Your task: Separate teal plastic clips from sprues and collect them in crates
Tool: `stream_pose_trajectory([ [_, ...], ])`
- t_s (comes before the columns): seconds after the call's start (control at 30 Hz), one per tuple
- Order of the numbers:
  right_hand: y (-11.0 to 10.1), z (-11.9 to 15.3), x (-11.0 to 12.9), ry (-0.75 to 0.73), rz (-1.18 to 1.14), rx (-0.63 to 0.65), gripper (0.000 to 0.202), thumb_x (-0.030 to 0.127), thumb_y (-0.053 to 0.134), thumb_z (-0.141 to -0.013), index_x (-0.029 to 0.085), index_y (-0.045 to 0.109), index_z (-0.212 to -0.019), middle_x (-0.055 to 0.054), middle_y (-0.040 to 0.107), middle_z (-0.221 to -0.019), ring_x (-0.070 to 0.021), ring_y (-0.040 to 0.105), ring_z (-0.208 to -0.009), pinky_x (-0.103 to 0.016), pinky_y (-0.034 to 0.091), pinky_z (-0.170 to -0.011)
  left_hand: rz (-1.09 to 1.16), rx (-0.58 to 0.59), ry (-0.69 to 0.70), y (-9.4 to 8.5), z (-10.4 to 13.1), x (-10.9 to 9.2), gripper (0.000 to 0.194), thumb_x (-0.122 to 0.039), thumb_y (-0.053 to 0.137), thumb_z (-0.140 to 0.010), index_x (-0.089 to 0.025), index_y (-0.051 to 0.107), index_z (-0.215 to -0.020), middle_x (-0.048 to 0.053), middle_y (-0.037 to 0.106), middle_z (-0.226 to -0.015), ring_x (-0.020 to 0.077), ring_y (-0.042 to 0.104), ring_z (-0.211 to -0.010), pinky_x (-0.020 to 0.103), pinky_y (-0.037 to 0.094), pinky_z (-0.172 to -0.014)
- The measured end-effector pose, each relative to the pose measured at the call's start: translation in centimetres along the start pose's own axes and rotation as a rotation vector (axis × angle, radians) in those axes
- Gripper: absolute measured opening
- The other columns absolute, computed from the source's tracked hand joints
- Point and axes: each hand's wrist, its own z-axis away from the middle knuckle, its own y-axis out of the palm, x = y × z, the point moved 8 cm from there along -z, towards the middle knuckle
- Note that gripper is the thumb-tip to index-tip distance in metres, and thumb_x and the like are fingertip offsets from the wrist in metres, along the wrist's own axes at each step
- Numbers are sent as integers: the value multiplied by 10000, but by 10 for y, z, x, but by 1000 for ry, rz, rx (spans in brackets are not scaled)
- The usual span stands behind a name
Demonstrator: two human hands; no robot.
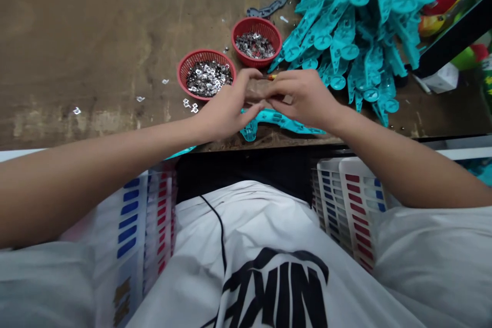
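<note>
- Two red slotted plastic baskets (250,63) hold shiny flat metal bits (208,79), too heaped to count.
- One translucent teal piece (271,117) lies along the wooden bench (96,36) edge, just below the hands.
- Left hand (228,107) curved, thumb apart; right hand (302,95) bunched; I cannot tell what they pinch.
- Teal pile (346,15), cut off above.

We've got glossy teal plastic parts (346,31), shiny metal bits (209,79), smooth red plastic baskets (183,67). Bench (107,36) is worn wood, mostly matt. Our shirt (269,230): matt cloth.
</note>
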Motion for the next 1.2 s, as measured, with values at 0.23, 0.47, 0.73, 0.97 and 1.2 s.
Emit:
stream_pose_trajectory([
  [0.23,29,4,-53,310,-34,474,221,395,838,-1021,256,976,-1123,-51,897,-971,-252,802,-982,-362,586,-944,-444,493,144,38,8,23,717,-404,640,-1165,-162,583,-1837,246,417,-1982,421,475,-1825,591,397,-1503],
  [0.47,45,-1,-49,198,-159,489,243,425,822,-1044,258,958,-1157,-51,911,-1124,-227,795,-1039,-333,570,-977,-480,520,150,33,8,21,742,-374,678,-1126,-194,596,-1841,202,445,-1980,393,523,-1797,554,411,-1495],
  [0.73,50,-1,-46,20,-133,536,295,425,724,-1128,253,942,-1226,-66,875,-1168,-216,758,-1084,-328,547,-1001,-502,559,127,31,6,21,767,-379,653,-1136,-197,549,-1874,199,427,-1989,384,540,-1784,528,423,-1483],
  [0.97,51,-1,-42,-73,-62,525,295,435,717,-1155,265,949,-1221,-73,874,-1175,-226,763,-1095,-338,558,-1004,-527,582,116,31,7,24,763,-418,628,-1153,-203,538,-1879,184,394,-2010,383,552,-1773,492,430,-1472],
  [1.2,31,-7,-78,200,87,338,424,316,638,-1155,265,885,-1496,-109,862,-1441,-331,768,-1352,-463,562,-1169,-604,598,85,21,6,21,728,-506,642,-1153,-258,601,-1836,141,504,-1962,373,672,-1653,469,494,-1410],
])
